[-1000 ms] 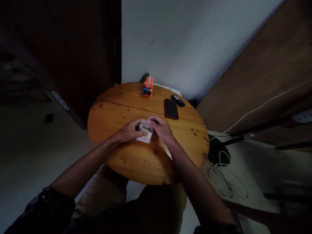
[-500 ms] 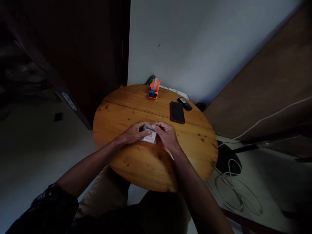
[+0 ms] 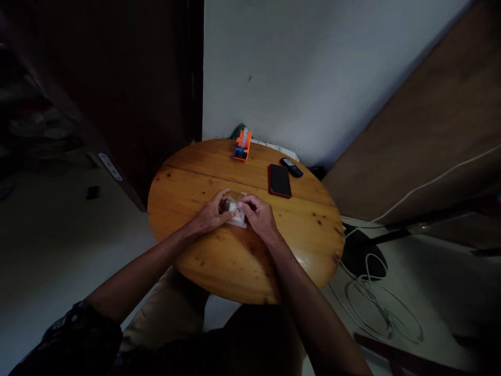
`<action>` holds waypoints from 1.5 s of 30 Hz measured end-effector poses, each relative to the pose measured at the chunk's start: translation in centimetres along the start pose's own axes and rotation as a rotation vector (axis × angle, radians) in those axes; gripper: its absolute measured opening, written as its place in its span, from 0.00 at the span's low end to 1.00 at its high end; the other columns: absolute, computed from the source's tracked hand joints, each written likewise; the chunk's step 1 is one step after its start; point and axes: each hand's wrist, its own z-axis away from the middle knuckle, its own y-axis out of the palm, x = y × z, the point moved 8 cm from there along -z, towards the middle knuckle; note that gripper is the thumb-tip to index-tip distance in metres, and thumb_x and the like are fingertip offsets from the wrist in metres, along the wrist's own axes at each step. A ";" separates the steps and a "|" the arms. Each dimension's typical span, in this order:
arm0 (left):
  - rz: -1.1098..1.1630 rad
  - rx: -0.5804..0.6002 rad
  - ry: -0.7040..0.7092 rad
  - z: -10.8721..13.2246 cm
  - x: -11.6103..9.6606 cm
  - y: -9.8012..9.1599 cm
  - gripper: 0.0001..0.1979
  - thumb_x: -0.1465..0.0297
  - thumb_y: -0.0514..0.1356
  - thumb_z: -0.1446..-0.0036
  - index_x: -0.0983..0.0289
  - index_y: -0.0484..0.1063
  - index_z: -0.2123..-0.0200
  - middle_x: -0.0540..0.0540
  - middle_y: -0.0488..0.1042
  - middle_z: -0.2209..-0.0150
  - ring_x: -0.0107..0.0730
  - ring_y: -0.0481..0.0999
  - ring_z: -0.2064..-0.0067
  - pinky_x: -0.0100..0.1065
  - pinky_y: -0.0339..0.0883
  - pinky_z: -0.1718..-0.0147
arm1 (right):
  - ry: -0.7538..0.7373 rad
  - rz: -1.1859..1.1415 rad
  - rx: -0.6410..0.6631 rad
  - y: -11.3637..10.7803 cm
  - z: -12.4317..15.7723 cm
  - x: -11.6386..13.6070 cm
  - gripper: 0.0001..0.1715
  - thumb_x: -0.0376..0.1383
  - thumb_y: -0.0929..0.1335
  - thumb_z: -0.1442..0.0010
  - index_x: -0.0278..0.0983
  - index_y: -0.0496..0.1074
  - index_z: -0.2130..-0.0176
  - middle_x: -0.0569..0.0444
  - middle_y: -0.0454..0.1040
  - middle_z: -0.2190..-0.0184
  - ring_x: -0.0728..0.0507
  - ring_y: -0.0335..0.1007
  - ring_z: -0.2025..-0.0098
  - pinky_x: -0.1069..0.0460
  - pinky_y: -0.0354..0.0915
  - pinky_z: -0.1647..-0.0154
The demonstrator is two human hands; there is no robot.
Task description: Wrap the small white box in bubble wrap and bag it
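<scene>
On the round wooden table (image 3: 219,261) lies a small white packet (image 3: 236,220) with faint red print and clear, shiny plastic about its top. My left hand (image 3: 213,213) curves around its left side, thumb laid on its face and fingers at its far edge. From the right, my right hand (image 3: 260,213) pinches at the plastic near the upper right corner, thumb and forefinger together. What exactly lies between those fingertips is too small to make out. Parts of the packet are hidden under both hands.
Beyond the hands stands an orange and blue tape dispenser (image 3: 243,145). To the right are a dark phone in a red case (image 3: 279,180) and a black keypad phone (image 3: 291,167). A wall borders the table's far side. Coiled pale cable (image 3: 371,292) lies on the floor.
The plastic at the packet's top now spreads wider and catches more light. My left fingers have lifted and opened slightly, and my right hand's pinch has come lower over the packet.
</scene>
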 end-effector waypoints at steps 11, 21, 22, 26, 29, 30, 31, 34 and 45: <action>0.054 0.042 -0.026 -0.6 -0.1 0.2 0.42 0.62 0.66 0.49 0.63 0.55 0.33 0.59 0.71 0.47 0.36 0.72 0.50 0.35 0.66 0.51 | -0.076 0.023 -0.060 -0.3 0.1 0.6 0.10 0.42 0.67 0.39 0.40 0.75 0.64 0.52 0.79 0.65 0.42 0.75 0.62 0.49 0.69 0.58; -0.037 0.023 0.025 -0.5 -0.6 -0.2 0.32 0.61 0.64 0.46 0.63 0.64 0.39 0.54 0.71 0.55 0.33 0.70 0.56 0.34 0.65 0.55 | -0.188 0.122 0.012 -0.2 0.9 2.3 0.10 0.39 0.67 0.37 0.42 0.78 0.64 0.50 0.81 0.60 0.40 0.77 0.55 0.46 0.71 0.51; -0.060 0.023 0.035 -0.4 -0.8 -0.2 0.30 0.61 0.63 0.46 0.63 0.66 0.40 0.54 0.71 0.55 0.33 0.70 0.56 0.35 0.65 0.54 | -0.197 0.135 0.022 -0.2 0.9 2.4 0.10 0.39 0.67 0.37 0.42 0.79 0.63 0.50 0.81 0.59 0.40 0.77 0.55 0.45 0.71 0.51; -0.105 0.029 0.099 -0.3 -1.5 -0.4 0.21 0.63 0.62 0.44 0.62 0.71 0.48 0.57 0.70 0.50 0.37 0.70 0.51 0.37 0.63 0.48 | -0.281 0.251 0.079 -0.2 1.1 3.0 0.10 0.37 0.68 0.37 0.42 0.81 0.63 0.50 0.82 0.57 0.40 0.78 0.54 0.44 0.69 0.49; -0.093 0.043 0.140 -0.3 -1.8 -0.5 0.13 0.65 0.62 0.44 0.62 0.73 0.55 0.59 0.70 0.49 0.40 0.69 0.46 0.39 0.62 0.44 | -0.369 0.398 0.143 -0.1 1.4 3.5 0.12 0.36 0.67 0.36 0.43 0.82 0.59 0.50 0.81 0.54 0.40 0.77 0.51 0.41 0.65 0.44; -0.092 0.047 0.147 -0.4 -1.8 -0.5 0.11 0.65 0.62 0.44 0.62 0.73 0.58 0.59 0.70 0.49 0.41 0.68 0.43 0.40 0.61 0.42 | -0.393 0.442 0.165 0.0 1.5 3.7 0.14 0.35 0.66 0.36 0.43 0.82 0.57 0.50 0.81 0.53 0.40 0.77 0.50 0.40 0.63 0.43; -0.095 0.049 0.150 -0.4 -1.8 -0.6 0.08 0.66 0.62 0.44 0.62 0.73 0.61 0.58 0.71 0.50 0.42 0.67 0.41 0.41 0.59 0.41 | -0.417 0.481 0.186 0.1 1.6 3.9 0.14 0.35 0.66 0.35 0.44 0.81 0.56 0.50 0.81 0.52 0.40 0.76 0.50 0.40 0.62 0.41; -0.100 0.055 0.138 -0.5 -2.0 -0.6 0.05 0.67 0.63 0.45 0.62 0.72 0.67 0.58 0.72 0.52 0.42 0.65 0.38 0.43 0.57 0.38 | -0.476 0.599 0.222 0.3 2.1 5.0 0.15 0.35 0.66 0.34 0.44 0.81 0.55 0.50 0.80 0.50 0.38 0.73 0.45 0.38 0.59 0.39; 0.004 0.157 0.123 -0.1 -2.6 -0.1 0.10 0.74 0.58 0.54 0.62 0.70 0.65 0.52 0.72 0.58 0.33 0.71 0.57 0.35 0.65 0.53 | -0.504 0.907 0.210 1.6 4.1 6.4 0.19 0.32 0.64 0.32 0.42 0.77 0.46 0.47 0.74 0.41 0.35 0.62 0.36 0.37 0.57 0.37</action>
